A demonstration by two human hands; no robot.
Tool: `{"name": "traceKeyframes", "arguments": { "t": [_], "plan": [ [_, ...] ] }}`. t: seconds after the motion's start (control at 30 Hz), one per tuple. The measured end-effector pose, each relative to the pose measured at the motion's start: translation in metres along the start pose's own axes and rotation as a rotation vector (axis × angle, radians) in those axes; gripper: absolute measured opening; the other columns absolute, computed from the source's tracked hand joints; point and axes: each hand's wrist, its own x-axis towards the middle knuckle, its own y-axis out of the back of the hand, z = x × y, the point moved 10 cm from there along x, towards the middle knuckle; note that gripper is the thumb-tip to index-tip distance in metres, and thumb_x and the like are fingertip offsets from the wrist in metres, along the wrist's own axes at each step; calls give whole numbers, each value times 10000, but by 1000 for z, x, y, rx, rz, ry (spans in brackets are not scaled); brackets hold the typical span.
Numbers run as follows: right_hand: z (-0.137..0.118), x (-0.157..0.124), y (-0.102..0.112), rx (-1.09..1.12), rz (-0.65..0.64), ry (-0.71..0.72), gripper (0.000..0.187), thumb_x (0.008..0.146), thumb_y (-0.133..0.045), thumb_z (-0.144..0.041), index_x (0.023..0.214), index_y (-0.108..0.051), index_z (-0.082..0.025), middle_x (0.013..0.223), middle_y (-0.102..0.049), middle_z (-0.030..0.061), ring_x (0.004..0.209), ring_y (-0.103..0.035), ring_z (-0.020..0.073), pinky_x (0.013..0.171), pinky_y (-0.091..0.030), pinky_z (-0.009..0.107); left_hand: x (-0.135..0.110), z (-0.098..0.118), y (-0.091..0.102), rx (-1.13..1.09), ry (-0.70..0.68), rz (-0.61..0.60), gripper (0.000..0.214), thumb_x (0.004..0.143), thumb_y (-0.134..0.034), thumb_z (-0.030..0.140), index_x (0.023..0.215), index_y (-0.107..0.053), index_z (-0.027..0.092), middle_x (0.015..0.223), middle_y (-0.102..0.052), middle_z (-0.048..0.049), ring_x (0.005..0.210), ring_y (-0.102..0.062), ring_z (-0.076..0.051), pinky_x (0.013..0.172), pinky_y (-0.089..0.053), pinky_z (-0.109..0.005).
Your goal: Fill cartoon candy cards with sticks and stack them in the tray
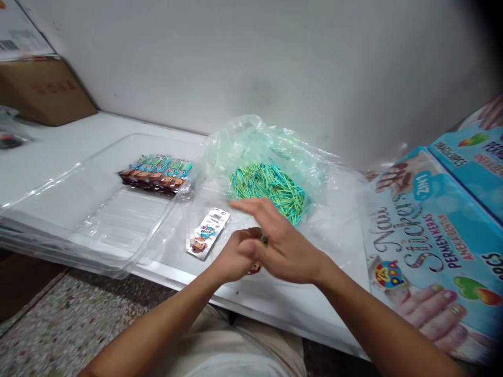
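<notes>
Both hands meet just in front of me over the white table (pixel 70 152). My left hand (pixel 233 256) is closed around a small packet; only a brown, printed bit shows under the fingers. My right hand (pixel 281 243) lies over it, fingers stretched toward the left, a small dark item at its fingertips. Behind the hands an open clear plastic bag (pixel 275 157) holds a heap of thin green and blue sticks (pixel 271 188). A small printed card packet (pixel 207 233) lies flat just left of the hands.
A clear plastic tray (pixel 78 209) sits on the left with a row of filled packets (pixel 157 174) at its far corner. Blue nail-sticker boxes (pixel 428 246) stand on the right. A cardboard box (pixel 43 89) is at the back left, against the white wall.
</notes>
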Motion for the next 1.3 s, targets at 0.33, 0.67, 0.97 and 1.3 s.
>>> {"name": "traceKeyframes", "arguments": {
  "t": [0.33, 0.67, 0.97, 1.3],
  "plan": [
    [68, -22, -42, 353, 1, -352, 214, 888, -555, -377, 812, -618, -188, 752, -629, 13, 727, -581, 158, 676, -463, 291, 0, 23, 47, -319, -77, 161, 237, 694, -764, 327, 820, -684, 144, 747, -634, -10, 698, -573, -123, 669, -461, -248],
    [83, -30, -38, 385, 32, -450, 344, 900, -538, -406, 1199, -554, -236, 1039, -672, 70, 961, -619, 203, 824, -495, 359, 14, 116, 215, 237, -361, 536, 296, 756, -688, 235, 1013, -634, 100, 773, -639, 44, 707, -585, -62, 795, -467, -274],
    [123, -82, -59, 305, -49, -662, 382, 918, -481, -456, 1229, -516, -237, 999, -656, 62, 961, -613, 216, 820, -497, 377, 74, 65, 428, 740, 82, 978, 329, 676, -788, 192, 795, -505, 72, 572, -492, 144, 629, -505, -7, 893, -414, -179],
    [141, -109, -60, 257, -39, -783, 398, 904, -472, -502, 1178, -577, -232, 1064, -683, 75, 955, -646, 218, 847, -515, 361, 113, 33, 445, 1058, 251, 860, 263, 855, -630, 271, 931, -558, 30, 998, -627, -28, 1141, -466, -184, 1072, -293, -357]
  ]
}}
